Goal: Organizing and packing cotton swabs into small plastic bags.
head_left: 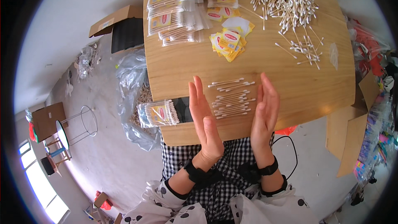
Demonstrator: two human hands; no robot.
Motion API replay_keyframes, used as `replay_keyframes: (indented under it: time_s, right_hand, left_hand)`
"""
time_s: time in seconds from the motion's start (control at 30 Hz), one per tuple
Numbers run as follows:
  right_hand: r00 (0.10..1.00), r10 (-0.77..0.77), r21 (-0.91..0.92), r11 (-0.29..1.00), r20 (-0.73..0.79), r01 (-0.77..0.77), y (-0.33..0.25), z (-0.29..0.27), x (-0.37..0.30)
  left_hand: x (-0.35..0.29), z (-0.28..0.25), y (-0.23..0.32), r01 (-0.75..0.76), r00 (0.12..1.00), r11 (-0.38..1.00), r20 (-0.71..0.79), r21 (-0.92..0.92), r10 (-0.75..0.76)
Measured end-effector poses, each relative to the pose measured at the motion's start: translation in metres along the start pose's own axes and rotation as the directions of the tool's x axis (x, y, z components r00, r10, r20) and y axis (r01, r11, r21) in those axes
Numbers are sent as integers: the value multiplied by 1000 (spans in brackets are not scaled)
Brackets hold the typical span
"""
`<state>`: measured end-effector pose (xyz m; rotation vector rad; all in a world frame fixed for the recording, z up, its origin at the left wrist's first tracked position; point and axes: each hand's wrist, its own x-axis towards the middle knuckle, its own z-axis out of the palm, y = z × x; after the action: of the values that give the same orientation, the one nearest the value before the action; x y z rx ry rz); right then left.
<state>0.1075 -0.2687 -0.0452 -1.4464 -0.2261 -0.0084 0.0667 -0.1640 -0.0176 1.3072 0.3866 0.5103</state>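
Between my two hands a row of cotton swabs lies loosely side by side on the wooden table. My left hand stands on edge at the left ends of the swabs, fingers stretched out and palm turned inward. Facing it, my right hand is upright at their right ends, its fingers also straight. Neither hand grips anything. Left of my left hand, a clear bag of cotton swabs with a yellow card inside rests on a dark flat piece at the table edge.
Filled swab packets are stacked at the far left. Yellow cards lie mid-table, and a big heap of loose swabs covers the far right. A plastic sack stands left of the table; an open cardboard box is at the right.
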Motion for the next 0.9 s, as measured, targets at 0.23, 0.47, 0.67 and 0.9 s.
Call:
replay_keyframes:
  time_s: [0.23, 0.47, 0.67, 0.9]
  right_hand:
    - [1000, -9, 20, 1000, -4, 9, -5, 10, 5]
    - [996, 40, 31, 999, 82, -42, -9, 5, 42]
    - [994, 64, 71, 995, 86, -70, -11, 8, 40]
    - [982, 146, 69, 985, 121, -155, -14, 6, 19]
  left_hand:
    - [4, 8, 3, 39, 999, 999, 3, -36, -39]
    - [32, 3, 0, 22, 999, 997, 50, -71, -19]
    - [28, 0, 2, 113, 989, 989, 105, -92, -103]
    - [16, 4, 18, 151, 979, 987, 129, 53, -156]
